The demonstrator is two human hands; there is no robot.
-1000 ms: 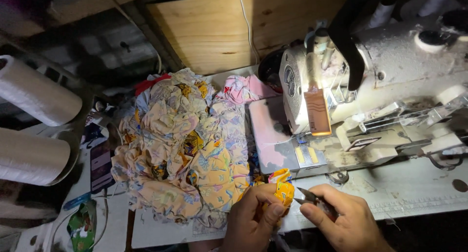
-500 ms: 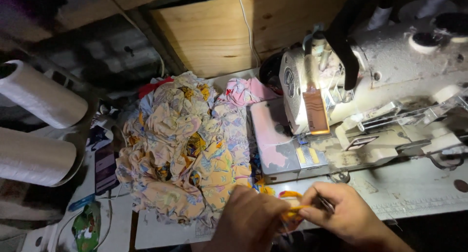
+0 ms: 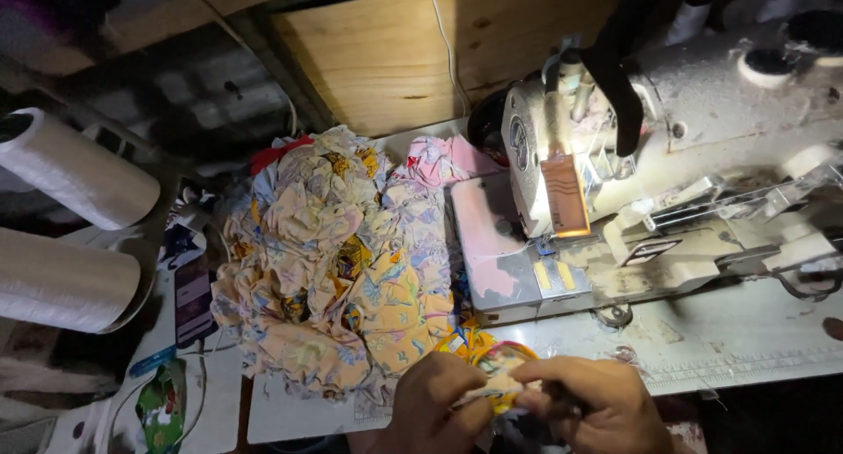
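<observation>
My left hand (image 3: 430, 410) and my right hand (image 3: 597, 406) meet at the bottom edge of the view, both pinching a small yellow-orange printed fabric piece (image 3: 499, 373) between their fingertips. A dark tool lies under my right hand's fingers, mostly hidden. Just left of my hands lies a big heap of crumpled printed fabric pieces (image 3: 338, 261) in peach, yellow and blue. A white sewing machine (image 3: 667, 155) stands at the right on the worn sewing table (image 3: 746, 340), its needle end lit by a small lamp.
Two large white thread cones (image 3: 75, 226) lie at the left edge. A pink cloth (image 3: 439, 160) sits behind the heap. A plywood board (image 3: 413, 50) with a hanging cable stands at the back. Dark packets and a green item (image 3: 162, 410) lie at lower left.
My hands have drawn together over the small fabric piece and shifted down toward the bottom edge. The tool that showed in my right hand is now mostly covered.
</observation>
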